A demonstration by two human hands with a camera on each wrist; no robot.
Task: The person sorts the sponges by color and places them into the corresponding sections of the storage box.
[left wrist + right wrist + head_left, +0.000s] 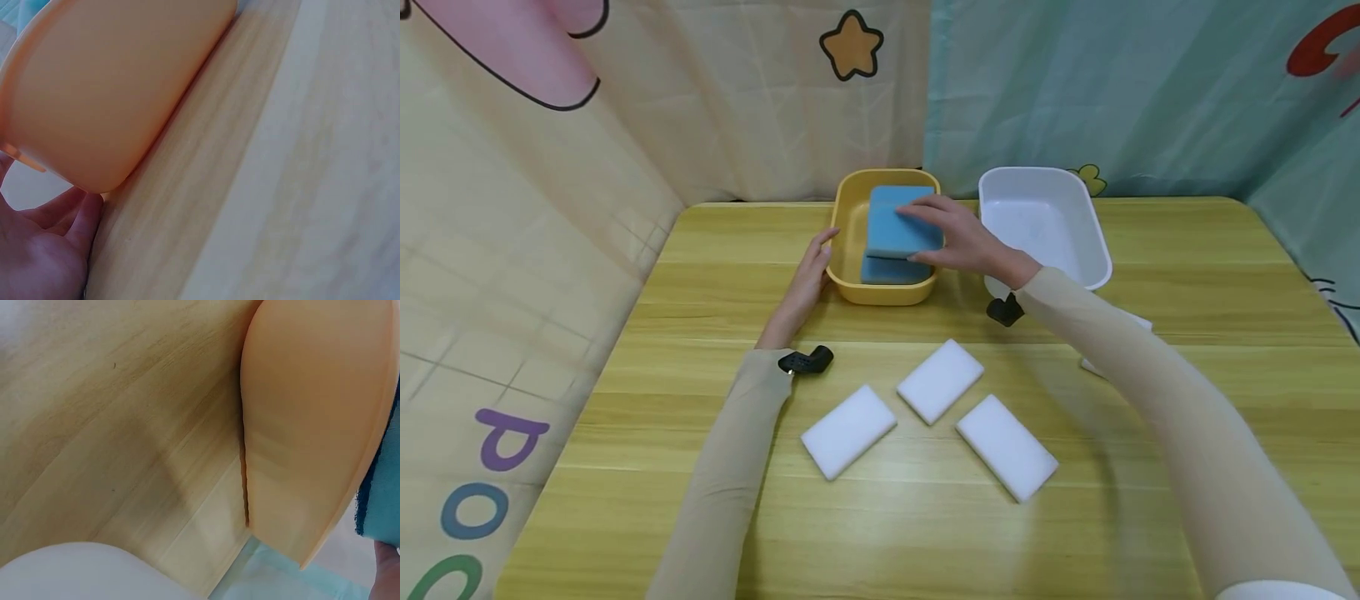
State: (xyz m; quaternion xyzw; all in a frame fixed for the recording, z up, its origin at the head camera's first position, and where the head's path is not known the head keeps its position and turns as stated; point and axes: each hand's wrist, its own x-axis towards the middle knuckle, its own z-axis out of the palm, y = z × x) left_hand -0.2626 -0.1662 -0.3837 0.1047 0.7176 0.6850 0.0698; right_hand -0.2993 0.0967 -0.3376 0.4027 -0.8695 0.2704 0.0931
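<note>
My right hand (958, 233) pinches a blue sponge (895, 221) by its right side, over the yellow basin (883, 296). A dark scouring layer shows along the edge of this sponge (382, 500) in the right wrist view. Beneath it, another blue sponge (895, 271) lies inside the basin. With fingers at the rim and along the outer wall, my left hand (805, 279) holds the basin's left side. The left wrist view shows fingertips (90, 215) by the basin's lower corner. Part of the basin's inside is hidden by the sponges.
A white basin (1041, 225) stands right of the yellow one, partly behind my right wrist. White sponges lie nearer on the wooden table: left (848, 432), middle (940, 382) and right (1007, 448). Another white piece (1138, 321) is mostly hidden under my right forearm. Curtains hang behind the table.
</note>
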